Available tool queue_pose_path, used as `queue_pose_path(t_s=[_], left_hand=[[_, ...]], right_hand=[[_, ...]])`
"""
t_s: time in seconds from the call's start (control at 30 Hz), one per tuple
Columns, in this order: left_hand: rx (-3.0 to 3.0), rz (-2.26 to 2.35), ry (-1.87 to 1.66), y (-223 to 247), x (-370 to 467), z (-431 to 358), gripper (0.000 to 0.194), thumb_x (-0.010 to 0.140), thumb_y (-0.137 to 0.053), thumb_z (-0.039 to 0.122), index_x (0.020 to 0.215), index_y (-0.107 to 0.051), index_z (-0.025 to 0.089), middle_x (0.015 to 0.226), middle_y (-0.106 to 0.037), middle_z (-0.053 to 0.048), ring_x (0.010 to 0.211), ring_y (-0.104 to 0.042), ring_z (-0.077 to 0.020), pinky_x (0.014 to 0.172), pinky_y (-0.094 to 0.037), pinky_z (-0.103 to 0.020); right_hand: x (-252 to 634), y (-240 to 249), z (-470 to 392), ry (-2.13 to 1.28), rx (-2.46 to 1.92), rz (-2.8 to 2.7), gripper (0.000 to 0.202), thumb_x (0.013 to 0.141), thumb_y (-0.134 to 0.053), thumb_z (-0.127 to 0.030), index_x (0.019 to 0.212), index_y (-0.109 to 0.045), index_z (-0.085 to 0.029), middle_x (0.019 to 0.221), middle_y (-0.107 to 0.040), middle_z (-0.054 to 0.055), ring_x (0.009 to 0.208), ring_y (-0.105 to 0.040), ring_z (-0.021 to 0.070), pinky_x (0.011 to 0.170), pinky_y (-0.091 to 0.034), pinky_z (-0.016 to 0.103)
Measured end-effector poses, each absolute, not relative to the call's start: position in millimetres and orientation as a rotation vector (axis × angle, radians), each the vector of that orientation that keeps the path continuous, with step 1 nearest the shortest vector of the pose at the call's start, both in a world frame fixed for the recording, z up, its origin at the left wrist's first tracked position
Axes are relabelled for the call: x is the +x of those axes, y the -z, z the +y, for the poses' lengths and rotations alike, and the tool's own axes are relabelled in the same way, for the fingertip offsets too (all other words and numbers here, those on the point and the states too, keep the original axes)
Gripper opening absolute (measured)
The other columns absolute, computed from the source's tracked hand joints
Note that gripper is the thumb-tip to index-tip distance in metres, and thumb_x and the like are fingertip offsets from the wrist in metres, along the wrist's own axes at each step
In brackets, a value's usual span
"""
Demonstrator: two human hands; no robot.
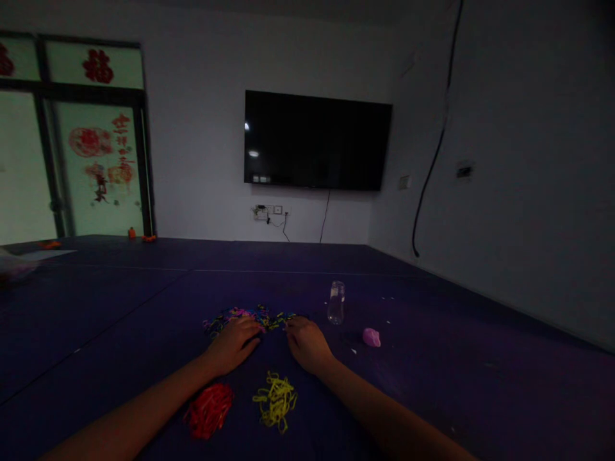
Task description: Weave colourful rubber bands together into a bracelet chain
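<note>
A loose pile of small mixed-colour elastic bands (262,314) lies on the dark purple tabletop, with pink, blue, yellow and dark ones showing. My left hand (233,344) rests over the pile's left near side, fingers stretched forward and thumb apart. At its right end is my right hand (308,344), palm down, with its fingertips at the bands and the fingers loosely bent. Both hands hide part of the pile. Closer to me, a heap of red bands (210,410) sits beside my left forearm. A smaller heap of yellow bands (276,400) lies between my forearms.
A clear bottle (336,304) stands upright right of the pile. A pink lump (371,337) and small white scraps (353,351) lie near it. Orange objects (148,238) are at the table's far left edge. A television (317,141) hangs on the wall beyond.
</note>
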State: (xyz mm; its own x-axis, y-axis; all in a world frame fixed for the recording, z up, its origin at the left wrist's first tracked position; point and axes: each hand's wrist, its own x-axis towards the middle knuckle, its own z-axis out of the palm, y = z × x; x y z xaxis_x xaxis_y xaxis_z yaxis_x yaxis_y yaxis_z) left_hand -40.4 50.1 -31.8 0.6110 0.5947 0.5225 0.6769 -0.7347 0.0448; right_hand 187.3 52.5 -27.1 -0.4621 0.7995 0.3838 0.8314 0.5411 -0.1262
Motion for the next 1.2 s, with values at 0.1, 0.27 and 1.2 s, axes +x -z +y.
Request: queue_pose_path(t_s=[0.1,0.27,1.2], left_hand=[[-2.632,-1.07,0.824,33.6,-41.2,51.0,0.026,0.09,-0.047,0.022,0.108,-0.064,0.021,0.109,-0.067,-0.007,0.109,-0.055,-0.0229,0.098,-0.042,-0.042],[-2.511,-1.144,0.872,38.3,-43.7,54.9,0.026,0.088,-0.049,0.023,0.109,-0.064,0.02,0.11,-0.066,-0.008,0.109,-0.055,-0.0243,0.098,-0.042,-0.043],[-2.726,-1.142,0.599,34.5,-42.9,53.9,0.032,0.096,-0.041,0.036,0.12,-0.059,0.024,0.136,-0.052,-0.004,0.13,-0.039,-0.0256,0.107,-0.032,-0.048]], right_hand=[[187.7,26.8,52.5,0.082,-1.296,-2.393,0.032,0.088,-0.039,-0.013,0.103,-0.067,-0.016,0.109,-0.066,0.01,0.109,-0.056,0.0193,0.096,-0.04,0.029],[188.5,29.8,55.2,0.063,-1.115,-2.465,0.036,0.088,-0.042,-0.018,0.118,-0.062,-0.021,0.125,-0.059,0.007,0.118,-0.05,0.0209,0.1,-0.038,0.035],[189.1,33.0,56.2,-0.016,-0.974,-2.623,0.041,0.093,-0.039,-0.029,0.13,-0.053,-0.023,0.142,-0.045,0.007,0.131,-0.037,0.0255,0.107,-0.03,0.045]])
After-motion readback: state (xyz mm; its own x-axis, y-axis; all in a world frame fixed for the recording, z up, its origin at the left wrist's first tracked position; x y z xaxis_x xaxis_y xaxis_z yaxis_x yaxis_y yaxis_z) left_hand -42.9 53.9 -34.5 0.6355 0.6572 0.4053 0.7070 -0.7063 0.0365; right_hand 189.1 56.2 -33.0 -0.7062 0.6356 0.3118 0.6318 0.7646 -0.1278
